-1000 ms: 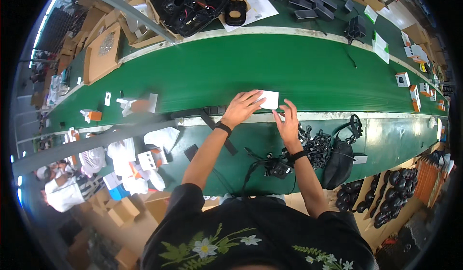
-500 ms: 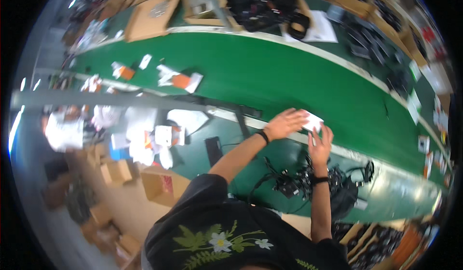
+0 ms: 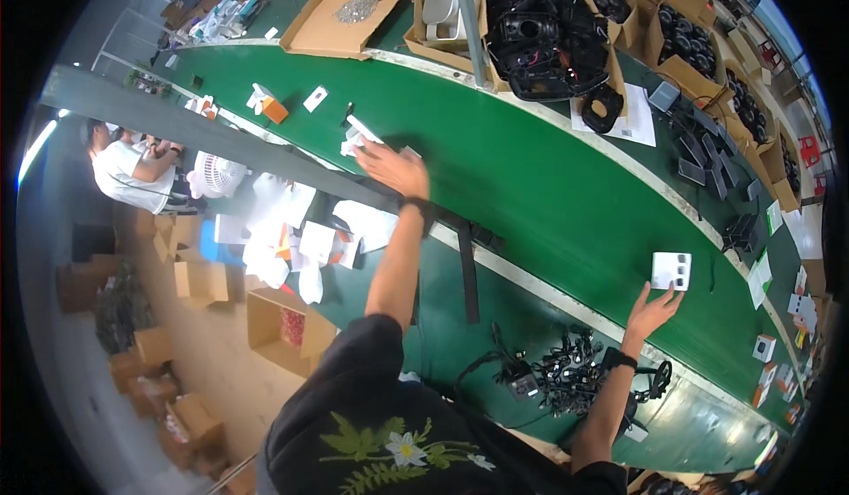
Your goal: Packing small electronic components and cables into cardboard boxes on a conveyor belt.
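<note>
My left hand [image 3: 395,169] reaches across the green belt to the left. Its fingers are stretched out over a white open carton [image 3: 350,145] and hide most of it; whether they grip it is hard to see. A flat white box [image 3: 665,276] with dark round pictures on its face lies on the belt at the right. My right hand [image 3: 651,311] is just in front of that box, fingers apart, with the fingertips at its near edge.
A grey metal bar [image 3: 292,154] crosses at the left. A white-and-orange carton [image 3: 269,104] and a white card [image 3: 315,99] lie farther along the belt [image 3: 531,194]. Black cables [image 3: 566,376] are heaped on the near bench. Boxes of black parts [image 3: 539,44] line the far side.
My hands have parted: the left moved left to the open carton, the right moved right with the white box, which now lies farther along the belt. The view has shifted.
</note>
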